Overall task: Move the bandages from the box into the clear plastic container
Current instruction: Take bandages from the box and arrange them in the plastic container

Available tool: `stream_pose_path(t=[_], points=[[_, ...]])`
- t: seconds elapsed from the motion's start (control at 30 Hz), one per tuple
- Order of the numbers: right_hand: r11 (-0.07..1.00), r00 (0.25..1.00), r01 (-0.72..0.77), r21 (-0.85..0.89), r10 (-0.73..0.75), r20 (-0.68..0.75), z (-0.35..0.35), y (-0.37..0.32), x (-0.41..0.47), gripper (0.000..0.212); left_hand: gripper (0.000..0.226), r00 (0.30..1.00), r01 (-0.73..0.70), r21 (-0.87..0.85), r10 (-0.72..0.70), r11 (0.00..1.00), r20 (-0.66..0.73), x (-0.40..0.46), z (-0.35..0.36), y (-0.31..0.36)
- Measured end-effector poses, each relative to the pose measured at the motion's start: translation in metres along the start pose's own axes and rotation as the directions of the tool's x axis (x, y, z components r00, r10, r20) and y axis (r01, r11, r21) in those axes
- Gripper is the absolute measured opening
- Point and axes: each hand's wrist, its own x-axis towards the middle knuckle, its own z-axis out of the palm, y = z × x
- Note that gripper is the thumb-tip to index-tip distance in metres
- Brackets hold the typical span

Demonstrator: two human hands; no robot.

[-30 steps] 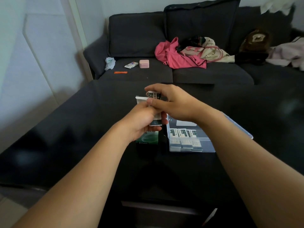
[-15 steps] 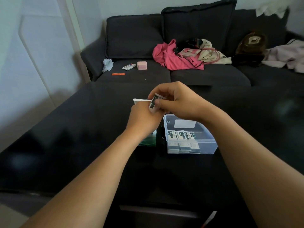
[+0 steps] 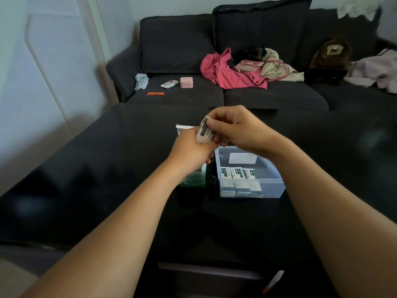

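Note:
A green and white bandage box (image 3: 193,179) stands upright on the black table, its white flap open at the top. My left hand (image 3: 189,151) grips the box around its upper part and hides most of it. My right hand (image 3: 234,127) pinches a small stack of wrapped bandages (image 3: 205,131) just above the left hand. The clear plastic container (image 3: 270,188) sits right of the box and holds several bandages (image 3: 238,174) laid along its near side.
The glossy black table (image 3: 107,190) stretches wide around the box and container. Behind it a dark sofa (image 3: 236,93) carries a pink garment (image 3: 227,74), a small pink case (image 3: 186,82) and other loose items. A wall stands at left.
My right hand has drawn the bandages up out of the box and turned them slightly. The view has shifted a little; the left hand stays on the box.

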Motion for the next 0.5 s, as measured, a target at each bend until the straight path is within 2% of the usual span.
stream_pose_path(t=[0.1,0.27,0.33,0.43,0.5], points=[[0.999,0.999,0.003,0.036,-0.005,0.041,-0.010,0.005,-0.005,0.018,0.019,0.999,-0.048,0.017,0.048,0.999,0.023,0.002,0.004,-0.004],[0.998,0.993,-0.011,-0.056,0.017,0.119,-0.018,0.005,-0.008,0.014,0.013,0.997,-0.081,0.186,0.083,0.979,0.000,0.003,0.014,-0.006],[0.995,0.989,-0.038,-0.091,0.051,0.141,-0.026,0.003,-0.009,0.013,0.019,0.998,-0.066,0.152,0.062,0.986,0.029,0.002,0.016,-0.004],[0.966,0.984,-0.133,-0.222,0.155,0.084,-0.059,0.006,-0.016,0.011,0.040,0.994,-0.053,0.082,0.045,0.995,0.097,-0.002,0.017,-0.002],[0.895,0.963,-0.223,-0.387,0.263,0.054,-0.086,0.014,-0.023,0.012,0.041,0.987,-0.129,0.194,0.107,0.973,0.117,-0.003,0.016,-0.005]])
